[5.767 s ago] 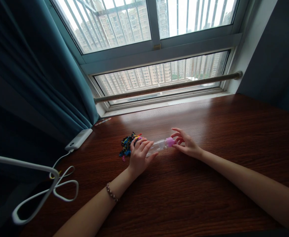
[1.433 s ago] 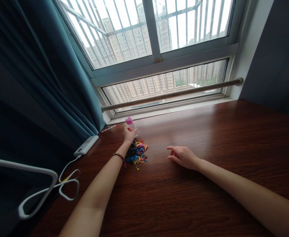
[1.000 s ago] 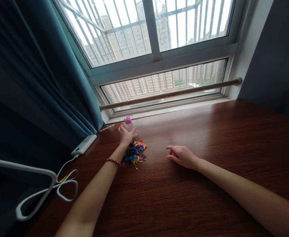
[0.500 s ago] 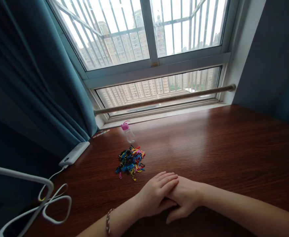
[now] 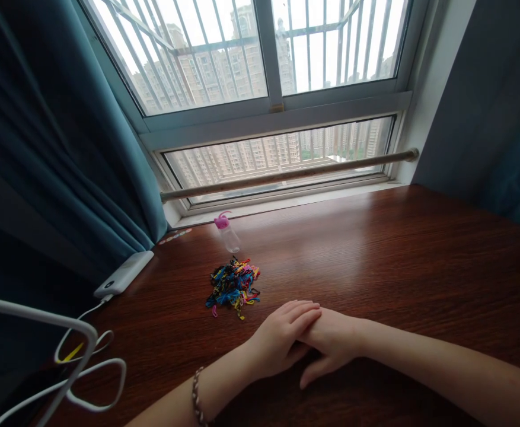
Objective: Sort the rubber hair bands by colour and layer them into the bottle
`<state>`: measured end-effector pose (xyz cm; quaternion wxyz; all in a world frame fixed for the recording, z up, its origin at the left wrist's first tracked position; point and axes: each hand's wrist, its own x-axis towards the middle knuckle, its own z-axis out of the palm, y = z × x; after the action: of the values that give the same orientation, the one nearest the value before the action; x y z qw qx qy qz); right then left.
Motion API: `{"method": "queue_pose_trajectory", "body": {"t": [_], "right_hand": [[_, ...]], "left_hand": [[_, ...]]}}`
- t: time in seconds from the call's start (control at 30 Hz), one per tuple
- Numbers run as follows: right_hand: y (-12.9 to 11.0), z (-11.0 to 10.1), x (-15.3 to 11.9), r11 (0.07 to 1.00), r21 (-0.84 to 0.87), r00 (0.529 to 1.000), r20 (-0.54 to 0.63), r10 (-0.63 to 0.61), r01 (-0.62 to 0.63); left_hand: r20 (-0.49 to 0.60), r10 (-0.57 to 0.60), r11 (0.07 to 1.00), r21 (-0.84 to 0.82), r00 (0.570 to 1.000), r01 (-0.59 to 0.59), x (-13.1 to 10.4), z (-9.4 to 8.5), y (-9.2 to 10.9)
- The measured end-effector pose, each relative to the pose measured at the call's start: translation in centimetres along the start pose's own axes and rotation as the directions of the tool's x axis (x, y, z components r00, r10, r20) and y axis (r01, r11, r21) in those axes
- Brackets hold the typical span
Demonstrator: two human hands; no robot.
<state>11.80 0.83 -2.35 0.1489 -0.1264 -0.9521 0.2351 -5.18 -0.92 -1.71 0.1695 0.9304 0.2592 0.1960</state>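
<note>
My left hand (image 5: 280, 335) lies over the back of my right hand (image 5: 333, 341), above the near part of the wooden table. Its fingers are stretched out and rest on the right hand; it holds nothing that I can see. The thumb of my right hand points out toward me, apart from the palm, while the left hand hides most of its other fingers. Up and left of both hands sits a loose heap of thin colourful loops (image 5: 233, 284), black, blue, yellow, red and pink. Just behind it stands a clear bottle with a pink top (image 5: 229, 234).
A white power bank (image 5: 125, 274) with a white cable (image 5: 91, 307) lies at the left table edge. In the left foreground a thick white bent tube (image 5: 32, 314) crosses the view. Behind the wooden table (image 5: 397, 255) are a barred window and a blue curtain (image 5: 121, 178).
The view has shifted slightly, so the scene sits a little higher and further left. My hands keep the same overlapped pose.
</note>
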Motion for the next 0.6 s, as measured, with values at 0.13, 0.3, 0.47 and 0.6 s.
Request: {"method": "queue_pose_trajectory", "body": {"t": [0.13, 0.3, 0.47, 0.6], "right_hand": [[0.1, 0.1, 0.0, 1.0, 0.003, 1.0, 0.01, 0.003, -0.003], [0.0, -0.2, 0.3, 0.999, 0.025, 0.999, -0.018, -0.042, 0.042], [-0.3, -0.8, 0.3, 0.998, 0.058, 0.999, -0.031, -0.038, 0.039], [-0.3, -0.8, 0.2, 0.998, 0.058, 0.999, -0.021, -0.036, 0.037]], "left_hand": [[0.013, -0.01, 1.0, 0.022, 1.0, 0.009, 0.1, 0.0, 0.1], [-0.008, -0.008, 0.983, 0.183, 1.0, 0.009, -0.6, -0.5, -0.6], [-0.211, -0.024, 0.94, 0.329, 0.977, 0.094, -1.5, -3.4, -3.4], [-0.545, -0.265, 0.77, 0.377, 0.796, 0.515, -2.4, -5.5, -6.8]]}}
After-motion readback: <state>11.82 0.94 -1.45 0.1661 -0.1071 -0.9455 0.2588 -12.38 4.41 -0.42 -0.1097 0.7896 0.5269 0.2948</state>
